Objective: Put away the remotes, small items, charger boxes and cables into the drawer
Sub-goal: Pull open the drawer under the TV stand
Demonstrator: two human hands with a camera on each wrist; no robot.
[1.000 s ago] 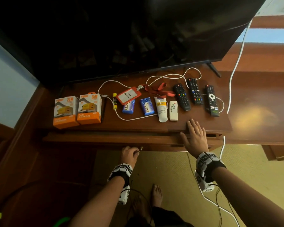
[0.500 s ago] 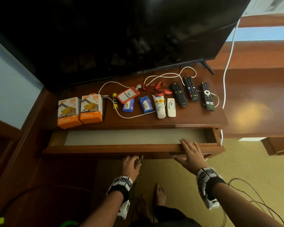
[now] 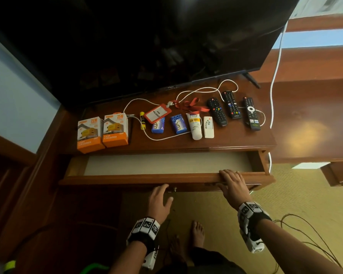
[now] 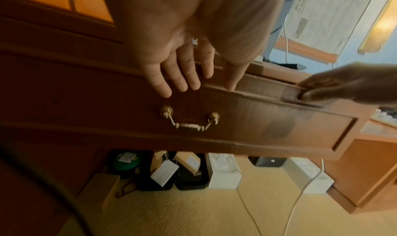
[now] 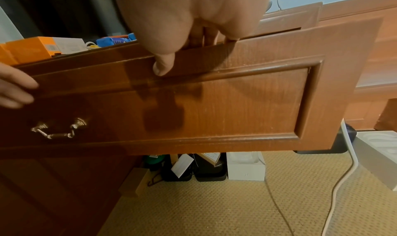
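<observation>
In front of me, the drawer (image 3: 139, 177) is standing pulled out from under the desk (image 3: 216, 142), its pale lined bottom showing with nothing lying on it that I can see. My right hand (image 3: 233, 183) is gripping the top edge of the drawer front near its right end, four fingers hooked over into the drawer and the thumb (image 5: 163, 64) pressing on the outer face. My left hand (image 3: 160, 201) is hanging with its fingers spread and straight just in front of the drawer front, holding nothing; in the left wrist view the fingertips (image 4: 165, 91) are sitting just above the brass handle (image 4: 189, 120), apart from it.

Everything to be put away is lying on the desk in a row in front of the television (image 3: 147, 46). At the left, two orange charger boxes (image 3: 102, 133) are standing side by side, touching. Right of them I am seeing a yellow stick (image 3: 142, 120), a red badge holder (image 3: 157, 113) with its red strap (image 3: 192, 106), two blue packets (image 3: 168, 125), a white tube (image 3: 194, 126) and a small white remote (image 3: 208, 127). Three black remotes (image 3: 232, 111) are lying at the right end. A white cable (image 3: 166, 137) is looping across the desk behind and among these things.
</observation>
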